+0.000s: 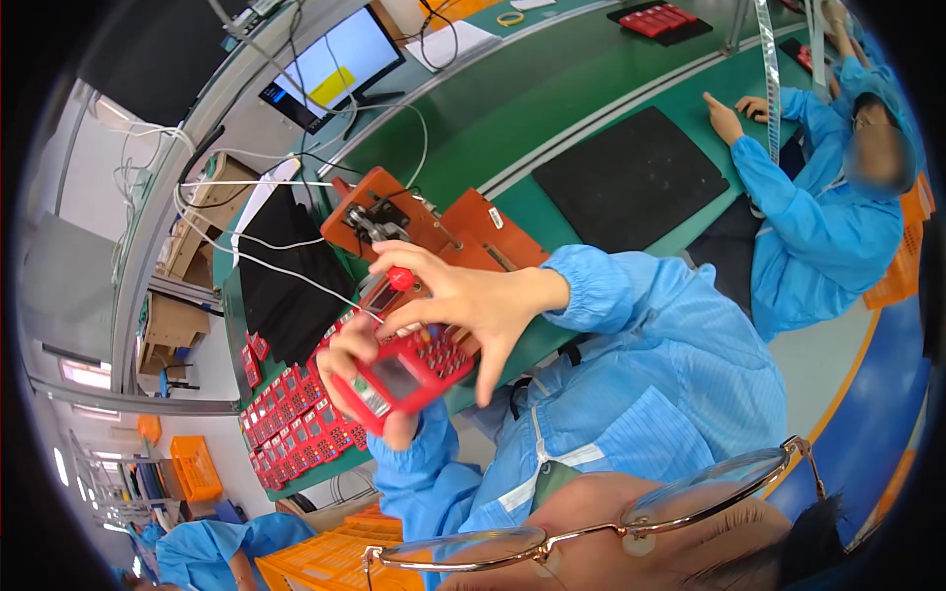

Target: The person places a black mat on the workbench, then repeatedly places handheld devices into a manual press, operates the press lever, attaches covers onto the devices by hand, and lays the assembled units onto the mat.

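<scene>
My left hand point(347, 369) is wrapped round the edge of a red handheld terminal point(399, 377) with a grey screen and a keypad. The terminal is tilted, its screen and keys showing. Over its upper end my right hand point(473, 295) has its fingers spread and the thumb stretched out past the keypad. A red ball knob point(400, 279) shows between those fingers; whether they touch it I cannot tell. Just beyond stands an orange-red fixture point(387, 202) with a metal clamp, partly hidden by my right hand.
Rows of similar red terminals point(296, 428) cover the bench's left end. Black cloth point(281, 276) and loose white cables lie near the fixture. Behind is a monitor point(335, 69). A black mat point(633, 177) lies toward a co-worker point(818, 227) at right. An orange crate point(330, 557) stands low left.
</scene>
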Motion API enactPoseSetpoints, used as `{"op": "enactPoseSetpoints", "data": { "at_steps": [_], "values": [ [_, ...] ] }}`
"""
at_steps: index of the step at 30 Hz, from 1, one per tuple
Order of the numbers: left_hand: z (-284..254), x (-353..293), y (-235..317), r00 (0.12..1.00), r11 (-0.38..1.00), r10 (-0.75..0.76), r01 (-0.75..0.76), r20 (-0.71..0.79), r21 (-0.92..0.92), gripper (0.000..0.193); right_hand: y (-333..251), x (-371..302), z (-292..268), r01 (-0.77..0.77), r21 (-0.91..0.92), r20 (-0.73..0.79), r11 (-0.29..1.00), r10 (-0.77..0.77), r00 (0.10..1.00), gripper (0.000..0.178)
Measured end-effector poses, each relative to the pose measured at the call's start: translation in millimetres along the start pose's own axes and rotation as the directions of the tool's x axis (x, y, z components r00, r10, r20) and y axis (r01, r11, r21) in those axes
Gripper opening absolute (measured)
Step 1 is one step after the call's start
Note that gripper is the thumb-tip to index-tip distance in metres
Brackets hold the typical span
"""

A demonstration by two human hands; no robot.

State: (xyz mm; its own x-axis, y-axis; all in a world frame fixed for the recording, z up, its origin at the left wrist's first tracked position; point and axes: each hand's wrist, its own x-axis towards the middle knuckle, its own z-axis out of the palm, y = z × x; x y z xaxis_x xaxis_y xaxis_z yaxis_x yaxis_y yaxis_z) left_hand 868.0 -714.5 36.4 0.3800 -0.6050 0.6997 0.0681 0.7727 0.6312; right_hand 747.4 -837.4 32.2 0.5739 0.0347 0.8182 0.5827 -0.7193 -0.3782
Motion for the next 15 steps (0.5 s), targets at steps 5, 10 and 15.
{"op": "enactPoseSetpoints", "data": {
  "at_steps": [5, 10, 15],
  "values": [
    [34, 78, -4, 0.812, 0.658, 0.004, -0.442, 0.584, 0.610, 0.045, 1, -13, 11, -0.179, 0.132, -0.159, 0.975, 0.199, 0.967, 0.061],
    [42, 95, -26, 0.761, 0.769, -0.441, 0.047, 0.476, 0.638, 0.051, -6, -95, -39, -0.610, 0.415, -0.219, 0.675, 0.724, 0.654, 0.046],
    [42, 89, -30, 0.744, 0.669, -0.214, -0.360, 0.633, 0.650, 0.025, 43, -219, -99, -0.955, 0.028, -0.611, 0.295, 0.762, 0.217, 0.052]
  ]
}}
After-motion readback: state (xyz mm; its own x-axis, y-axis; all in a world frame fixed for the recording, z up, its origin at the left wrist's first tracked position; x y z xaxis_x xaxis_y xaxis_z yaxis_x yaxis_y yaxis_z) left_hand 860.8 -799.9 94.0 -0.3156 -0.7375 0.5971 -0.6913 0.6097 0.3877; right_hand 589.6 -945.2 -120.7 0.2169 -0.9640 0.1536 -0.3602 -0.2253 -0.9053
